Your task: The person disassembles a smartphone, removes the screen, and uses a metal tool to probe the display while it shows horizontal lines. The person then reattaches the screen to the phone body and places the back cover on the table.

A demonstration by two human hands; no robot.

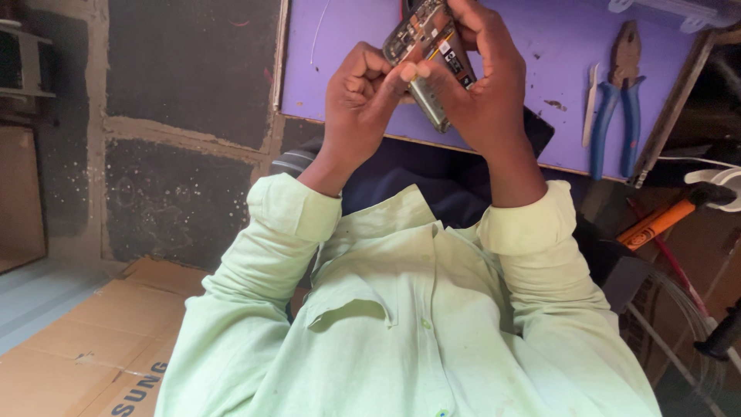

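An opened phone with its back cover off shows its circuit board and battery. It is held above the near edge of a purple table. My right hand wraps around it from the right, fingers over its top. My left hand is curled into a fist at the phone's left side, with the thumb tip pressed on the phone's lower part. Both sleeves are light green.
On the table's right lie blue-handled pliers and a thin white pry tool. An orange-handled tool and cables lie lower right. Flattened cardboard covers the floor at the left, below a dark wall.
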